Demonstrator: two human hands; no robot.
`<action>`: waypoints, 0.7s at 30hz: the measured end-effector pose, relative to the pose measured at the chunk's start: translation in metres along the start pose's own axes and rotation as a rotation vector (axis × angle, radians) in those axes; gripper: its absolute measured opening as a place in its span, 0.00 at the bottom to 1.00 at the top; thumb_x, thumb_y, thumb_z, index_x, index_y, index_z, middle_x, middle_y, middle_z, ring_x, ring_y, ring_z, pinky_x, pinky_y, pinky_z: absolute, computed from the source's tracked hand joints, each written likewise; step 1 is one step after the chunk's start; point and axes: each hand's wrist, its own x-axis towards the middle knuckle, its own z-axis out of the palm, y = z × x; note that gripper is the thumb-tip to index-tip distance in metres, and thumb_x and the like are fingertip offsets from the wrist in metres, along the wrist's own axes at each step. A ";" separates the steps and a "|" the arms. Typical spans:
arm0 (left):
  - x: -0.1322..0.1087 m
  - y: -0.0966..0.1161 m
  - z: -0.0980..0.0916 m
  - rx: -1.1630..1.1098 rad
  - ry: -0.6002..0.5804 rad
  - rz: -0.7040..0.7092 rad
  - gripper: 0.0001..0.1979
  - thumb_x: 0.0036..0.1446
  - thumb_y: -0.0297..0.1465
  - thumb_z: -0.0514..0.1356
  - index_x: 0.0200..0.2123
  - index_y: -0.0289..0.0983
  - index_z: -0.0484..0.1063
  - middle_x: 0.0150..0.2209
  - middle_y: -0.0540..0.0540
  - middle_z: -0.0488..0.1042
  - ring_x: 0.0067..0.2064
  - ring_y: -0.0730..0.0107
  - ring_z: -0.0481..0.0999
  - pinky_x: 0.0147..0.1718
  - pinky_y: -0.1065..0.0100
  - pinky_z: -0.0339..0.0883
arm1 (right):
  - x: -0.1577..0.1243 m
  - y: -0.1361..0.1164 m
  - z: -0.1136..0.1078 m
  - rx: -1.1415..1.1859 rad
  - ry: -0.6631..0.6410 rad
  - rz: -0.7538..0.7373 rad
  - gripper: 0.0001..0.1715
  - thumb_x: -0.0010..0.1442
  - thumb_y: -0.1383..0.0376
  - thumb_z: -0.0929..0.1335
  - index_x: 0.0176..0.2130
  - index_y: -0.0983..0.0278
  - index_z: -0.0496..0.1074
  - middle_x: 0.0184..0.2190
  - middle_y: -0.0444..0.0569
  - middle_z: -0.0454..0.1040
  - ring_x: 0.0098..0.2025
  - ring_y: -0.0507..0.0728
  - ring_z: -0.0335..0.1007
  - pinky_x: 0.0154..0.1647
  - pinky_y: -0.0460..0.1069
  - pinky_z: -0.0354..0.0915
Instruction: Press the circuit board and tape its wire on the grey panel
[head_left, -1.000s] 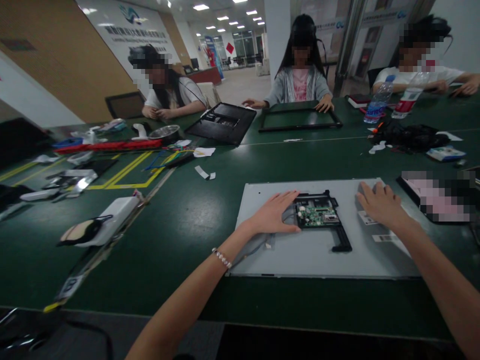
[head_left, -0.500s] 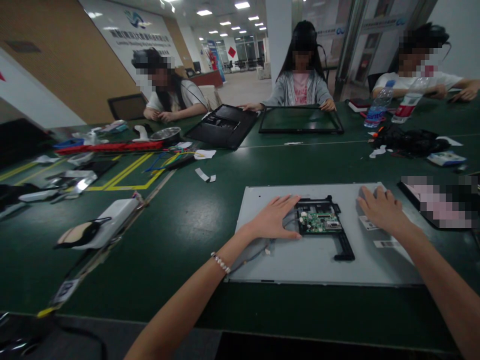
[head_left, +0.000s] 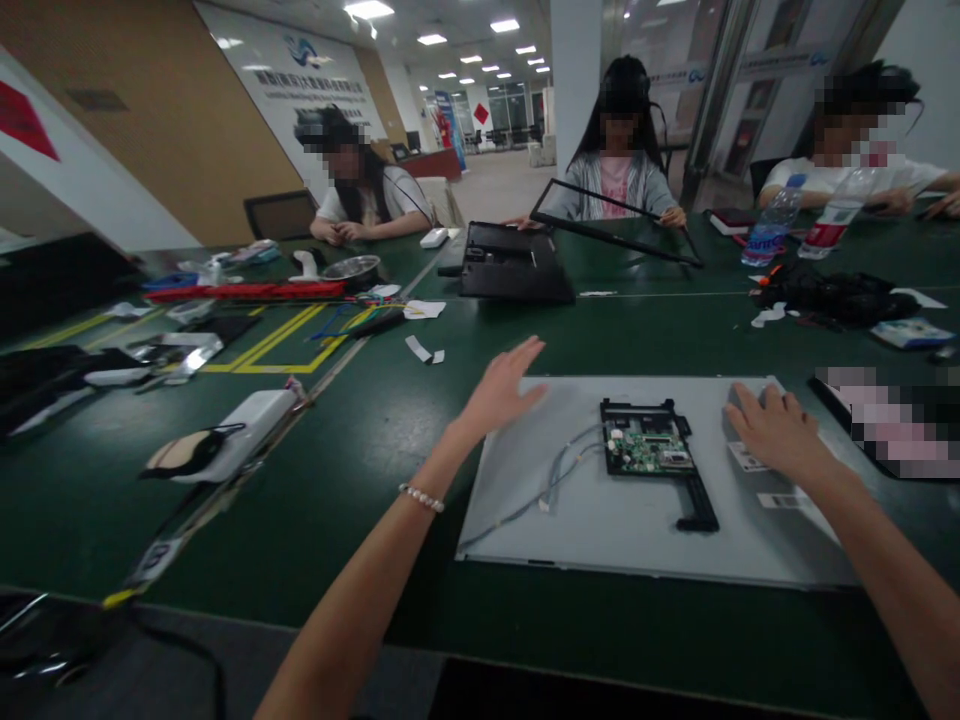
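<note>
A grey metal-backed display panel (head_left: 600, 545) lies flat on the green table in front of me. A green circuit board (head_left: 649, 448) in a black plastic bracket (head_left: 699, 510) sits at its middle, with thin grey cables (head_left: 551, 480) trailing left over the panel. Over the panel's far left corner hovers my left hand (head_left: 499, 395), open, fingers stretched forward, holding nothing. My right hand (head_left: 776, 430) rests on the panel's right part beside white labels (head_left: 780, 500), fingers apart and slightly bent.
Across the table a person (head_left: 626, 150) holds a black frame (head_left: 615, 235) near a black back cover (head_left: 514, 262). Two bottles (head_left: 776, 220) stand at the far right. Left are a white power bank-like box (head_left: 255, 425), paper scraps (head_left: 424, 350) and a red strip (head_left: 247, 291).
My left hand has moved off the circuit board area, left and away from me, uncovering the cables. My right hand stays put. The person opposite has tilted up the black frame and shifted the cover.
</note>
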 end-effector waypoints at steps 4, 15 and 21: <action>-0.005 -0.083 -0.034 0.268 0.155 -0.352 0.29 0.63 0.34 0.54 0.64 0.29 0.55 0.68 0.34 0.53 0.68 0.56 0.53 0.64 0.58 0.49 | -0.004 -0.003 -0.005 0.007 0.028 0.027 0.34 0.69 0.53 0.50 0.64 0.68 0.59 0.55 0.73 0.62 0.55 0.78 0.62 0.45 0.68 0.62; -0.031 -0.153 -0.059 0.558 -0.138 -0.531 0.19 0.67 0.36 0.47 0.53 0.36 0.72 0.48 0.38 0.77 0.49 0.56 0.76 0.47 0.64 0.64 | -0.001 -0.002 0.000 0.025 -0.001 0.045 0.33 0.68 0.53 0.51 0.64 0.65 0.57 0.56 0.71 0.63 0.55 0.76 0.61 0.45 0.69 0.62; -0.018 -0.155 -0.057 0.630 -0.166 -0.549 0.20 0.67 0.32 0.46 0.46 0.30 0.75 0.43 0.32 0.77 0.48 0.51 0.76 0.46 0.60 0.66 | -0.001 -0.002 0.003 -0.012 0.036 0.032 0.32 0.69 0.54 0.52 0.64 0.65 0.58 0.55 0.71 0.63 0.54 0.75 0.62 0.45 0.67 0.63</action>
